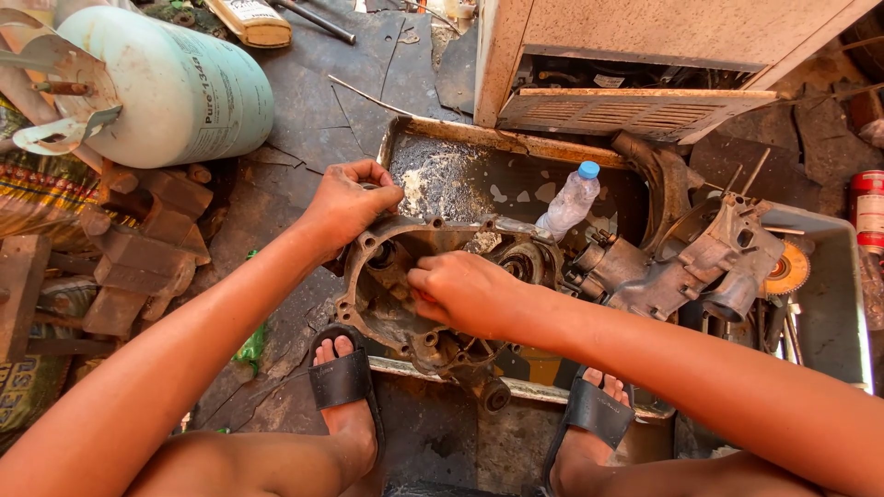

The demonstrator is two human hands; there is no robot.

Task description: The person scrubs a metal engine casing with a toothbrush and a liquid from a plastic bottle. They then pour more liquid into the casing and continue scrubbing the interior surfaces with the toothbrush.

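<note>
Pale green gas cylinder (pixel 170 87), lying on its side on the dark floor at upper left, well apart from the hands. Beige metal cabinet (pixel 645 55) with a louvred panel, at top right. Rusty metal tray (pixel 479 138), shallow, with white residue in its far corner; it carries the parts listed below. Grey plastic tub (pixel 829 304), at right, just beside the tray. Grimy engine casing (pixel 405 304), a round cast metal cover with bolt lugs, resting on the near rim of the tray between the person's two sandalled feet. Second engine casting (pixel 700 267), grey, lying to the right across the tray and tub. Left hand (pixel 348 202), its grip curled over the casing's far left edge, fingers pressed together around the rim. Right hand (pixel 465 293), lying on the casing's inner face, fingertips bunched against something inside the hollow; what they pinch cannot be told. Clear plastic bottle (pixel 571 201) with a blue cap, lying tilted in the tray, near the right hand but apart from it. Red can (pixel 866 210), at the far right edge.
</note>
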